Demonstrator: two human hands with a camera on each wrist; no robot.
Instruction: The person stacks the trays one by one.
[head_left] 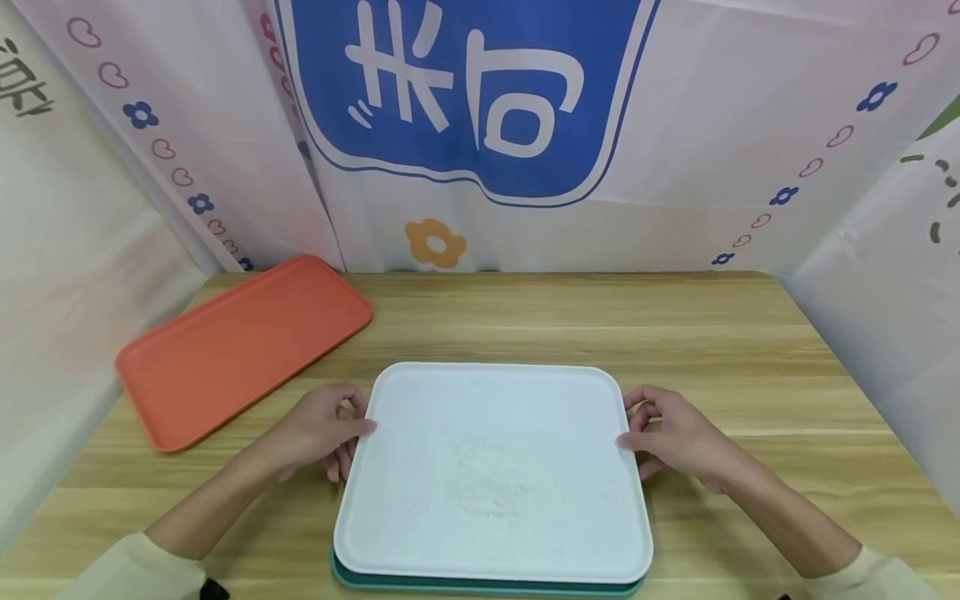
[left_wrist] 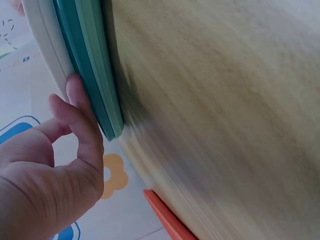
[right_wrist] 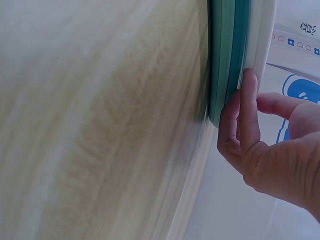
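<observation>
White tray (head_left: pixel 495 467), rounded corners, face up, atop green trays (left_wrist: pixel 95 65).

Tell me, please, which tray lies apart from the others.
The orange-red rectangular tray at the back left: it lies alone, whereas the white rectangular tray sits over green tray edges.
</observation>
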